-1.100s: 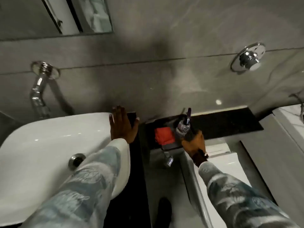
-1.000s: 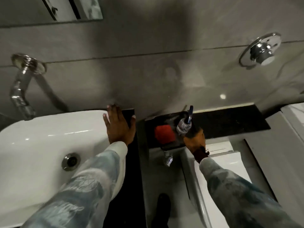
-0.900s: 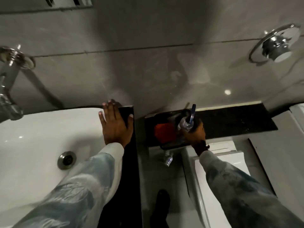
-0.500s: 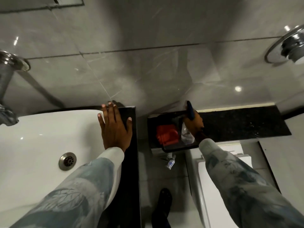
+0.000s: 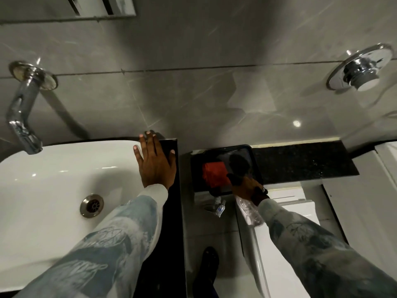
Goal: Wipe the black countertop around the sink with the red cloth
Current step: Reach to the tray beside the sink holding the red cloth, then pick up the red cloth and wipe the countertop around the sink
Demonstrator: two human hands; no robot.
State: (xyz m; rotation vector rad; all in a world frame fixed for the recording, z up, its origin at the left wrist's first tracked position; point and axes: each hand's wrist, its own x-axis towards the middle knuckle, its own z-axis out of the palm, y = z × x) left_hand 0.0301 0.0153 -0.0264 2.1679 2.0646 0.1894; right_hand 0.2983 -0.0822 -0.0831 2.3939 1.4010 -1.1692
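Note:
The red cloth lies folded in a black tray on a lower ledge right of the sink. My right hand reaches over the tray's front corner, fingertips on the cloth's right edge; whether they grip it is unclear. A crumpled clear plastic bottle lies just under that wrist. My left hand rests flat with fingers spread, half on the white sink rim and half on the narrow black countertop strip to the sink's right.
A chrome tap juts from the grey tiled wall over the sink; the drain sits mid-basin. A black speckled ledge runs right of the tray, above a white cistern. A chrome flush button is upper right.
My right hand has drawn back from the rear of the tray to its front corner and now touches the cloth. The bottle now lies low by the wrist. My left hand stayed put.

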